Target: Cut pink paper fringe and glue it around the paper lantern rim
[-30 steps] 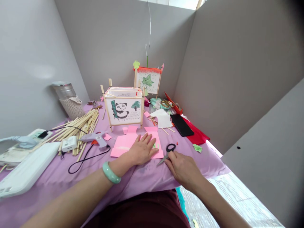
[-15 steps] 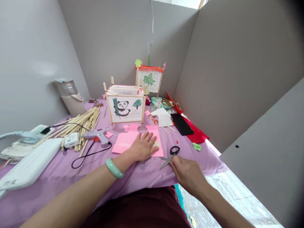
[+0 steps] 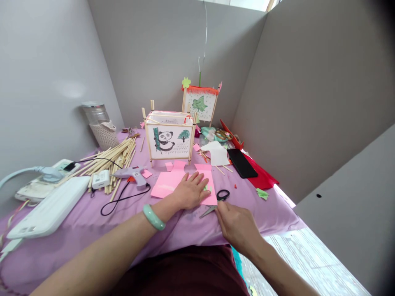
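My left hand lies flat with fingers spread on a sheet of pink paper. A small green piece shows on the paper beside its fingers. My right hand is closed on a pair of scissors with black handles. Their blades point left, close to the paper's near right corner. Just beyond the paper stands a stick-framed paper lantern with a panda drawing on its front panel.
A purple glue gun and a pile of wooden sticks lie at left, near a white power bank-like slab. On the right are a black phone and red cloth. A second lantern hangs behind.
The scissors and my right hand have moved left, nearer the pink paper. My left hand stays flat on it. The whole view has shifted slightly, with things appearing further right.
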A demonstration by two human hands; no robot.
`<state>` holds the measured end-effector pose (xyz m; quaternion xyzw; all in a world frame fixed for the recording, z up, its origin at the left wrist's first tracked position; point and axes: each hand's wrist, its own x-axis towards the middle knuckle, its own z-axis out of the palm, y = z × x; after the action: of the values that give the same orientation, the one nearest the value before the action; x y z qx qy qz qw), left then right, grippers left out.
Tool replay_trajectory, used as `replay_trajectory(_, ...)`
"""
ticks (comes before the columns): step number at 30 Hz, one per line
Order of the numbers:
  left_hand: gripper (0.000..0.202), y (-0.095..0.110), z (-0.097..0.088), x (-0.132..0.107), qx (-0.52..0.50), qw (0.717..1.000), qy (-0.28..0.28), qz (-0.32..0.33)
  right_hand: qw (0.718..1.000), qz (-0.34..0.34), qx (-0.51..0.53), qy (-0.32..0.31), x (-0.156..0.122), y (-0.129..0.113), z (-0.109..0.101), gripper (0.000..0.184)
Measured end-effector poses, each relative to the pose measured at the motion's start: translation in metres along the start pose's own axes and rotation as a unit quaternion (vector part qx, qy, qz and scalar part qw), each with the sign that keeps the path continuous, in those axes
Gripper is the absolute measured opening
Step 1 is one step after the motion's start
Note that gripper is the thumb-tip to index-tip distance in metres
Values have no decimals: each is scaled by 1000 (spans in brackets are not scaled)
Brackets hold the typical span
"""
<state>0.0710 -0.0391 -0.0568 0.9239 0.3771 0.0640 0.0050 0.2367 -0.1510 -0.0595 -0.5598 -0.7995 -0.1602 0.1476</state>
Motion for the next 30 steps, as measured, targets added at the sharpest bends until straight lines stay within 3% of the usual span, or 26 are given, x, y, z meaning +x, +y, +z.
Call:
replay_trajectory(5, 60, -1, 0, 0, 0, 1000, -2, -5, 1000, 11, -4, 18, -7, -4, 0, 17)
replay_trajectory(10, 61, 0, -2, 1, -14, 1000, -16, -17, 1000, 8, 9, 23, 6, -2, 1, 18)
replay_trajectory(16, 67, 41, 0, 22, -55, 987, -21, -151, 999, -1, 25, -22, 11, 41, -5, 23)
replay_trajectory(18, 67, 53, -3, 29, -62, 984, -33, -163, 999, 5, 28, -29, 7, 53, -3, 25)
replay_trajectory(20, 63, 54, -7, 31, -61, 985, -63, -147, 999, 1, 34, -24, 3, 60, 0, 26)
replay_trajectory(22, 60, 45, -11, 29, -53, 992, -74, -87, 999, -9, 41, -6, 0, 62, 3, 25)
replay_trajectory(24, 59, 32, -13, 25, -33, 998, -59, -8, 999, -17, 44, 12, -2, 60, 5, 24)
replay_trajectory(30, 59, 12, 0, 16, 2, 1000, 9, 23, 999, -4, 10, 36, -2, 46, 3, 25)
